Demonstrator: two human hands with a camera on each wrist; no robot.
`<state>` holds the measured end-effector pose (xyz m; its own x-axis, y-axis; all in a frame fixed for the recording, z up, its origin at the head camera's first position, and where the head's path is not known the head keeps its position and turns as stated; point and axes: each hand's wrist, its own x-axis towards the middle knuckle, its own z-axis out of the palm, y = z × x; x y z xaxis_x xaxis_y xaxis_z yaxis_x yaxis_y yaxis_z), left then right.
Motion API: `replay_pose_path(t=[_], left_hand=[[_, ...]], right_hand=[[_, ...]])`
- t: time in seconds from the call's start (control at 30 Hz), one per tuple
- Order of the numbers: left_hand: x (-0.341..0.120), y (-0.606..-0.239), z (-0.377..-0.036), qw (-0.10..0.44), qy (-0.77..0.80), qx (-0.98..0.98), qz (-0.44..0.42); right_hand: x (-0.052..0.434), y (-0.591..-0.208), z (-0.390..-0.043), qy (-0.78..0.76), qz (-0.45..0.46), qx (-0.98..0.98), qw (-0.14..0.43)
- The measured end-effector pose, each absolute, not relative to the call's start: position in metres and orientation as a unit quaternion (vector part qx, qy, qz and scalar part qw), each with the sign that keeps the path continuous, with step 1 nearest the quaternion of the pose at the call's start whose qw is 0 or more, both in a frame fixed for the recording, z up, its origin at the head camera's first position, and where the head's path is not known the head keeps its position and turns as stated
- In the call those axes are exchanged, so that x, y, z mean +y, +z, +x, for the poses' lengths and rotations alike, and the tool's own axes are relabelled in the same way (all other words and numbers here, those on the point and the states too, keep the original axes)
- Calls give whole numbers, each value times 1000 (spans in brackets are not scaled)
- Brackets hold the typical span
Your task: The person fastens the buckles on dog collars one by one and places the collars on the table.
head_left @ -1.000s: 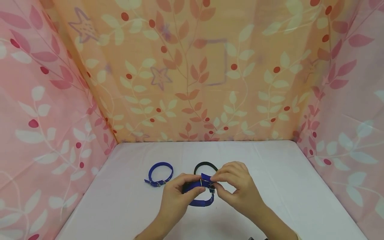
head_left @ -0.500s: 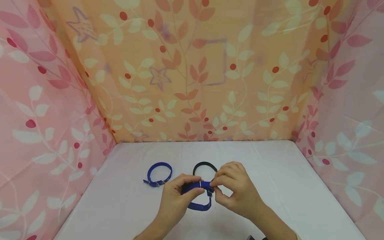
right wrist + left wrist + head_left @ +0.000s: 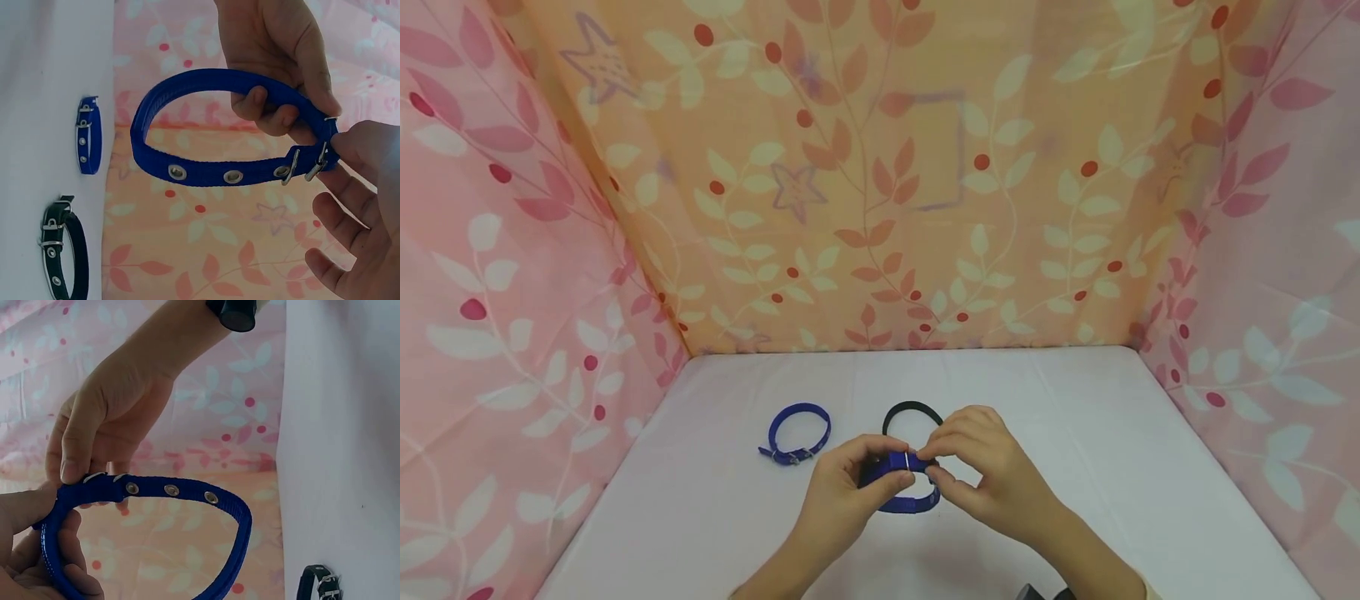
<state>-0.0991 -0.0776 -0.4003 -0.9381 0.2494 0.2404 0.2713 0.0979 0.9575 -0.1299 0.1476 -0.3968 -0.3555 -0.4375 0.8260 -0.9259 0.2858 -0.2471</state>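
Observation:
Both hands hold a blue collar (image 3: pixel 908 502) just above the white table (image 3: pixel 1075 433) at the front centre. My left hand (image 3: pixel 895 462) grips the strap beside the metal buckle (image 3: pixel 310 165), fingers curled round it. My right hand (image 3: pixel 928 464) pinches the buckle end between thumb and forefinger. In the right wrist view the blue collar (image 3: pixel 206 175) forms a closed loop with its eyelets showing. The left wrist view has the collar (image 3: pixel 187 494) arching between the two hands.
A second, buckled blue collar (image 3: pixel 797 433) lies on the table to the left. A black collar (image 3: pixel 910 411) lies just behind the hands. Leaf-patterned cloth walls (image 3: pixel 880 183) close the table in at the back and both sides.
The strap tip that stuck up by the buckle a second ago now lies flat in the loop. The hands have drawn closer together, and the loop looks smaller.

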Motion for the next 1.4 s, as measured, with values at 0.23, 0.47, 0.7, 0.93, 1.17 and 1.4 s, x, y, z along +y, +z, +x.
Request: replay_pose_path(t=[0.23, 0.47, 0.7, 0.93, 1.17, 1.4], left_hand=[[-79, -395, -96, 3, -651, -739, -175], [-83, -390, -95, 32, -668, -724, -167], [-89, -385, -98, 49, -719, -678, -144], [-96, -384, -102, 107, -653, -731, -166], [-103, -378, -103, 141, -561, -802, -147], [-109, -376, -103, 146, -532, -823, -135]], right_hand=[[149, -396, -127, 415, 452, -737, 284], [158, -392, -122, 394, 391, -816, 163], [157, -395, -124, 387, 345, -847, 116], [158, -392, -125, 396, 343, -835, 171], [164, -390, -127, 376, 323, -841, 215], [166, -387, -130, 354, 329, -843, 235]])
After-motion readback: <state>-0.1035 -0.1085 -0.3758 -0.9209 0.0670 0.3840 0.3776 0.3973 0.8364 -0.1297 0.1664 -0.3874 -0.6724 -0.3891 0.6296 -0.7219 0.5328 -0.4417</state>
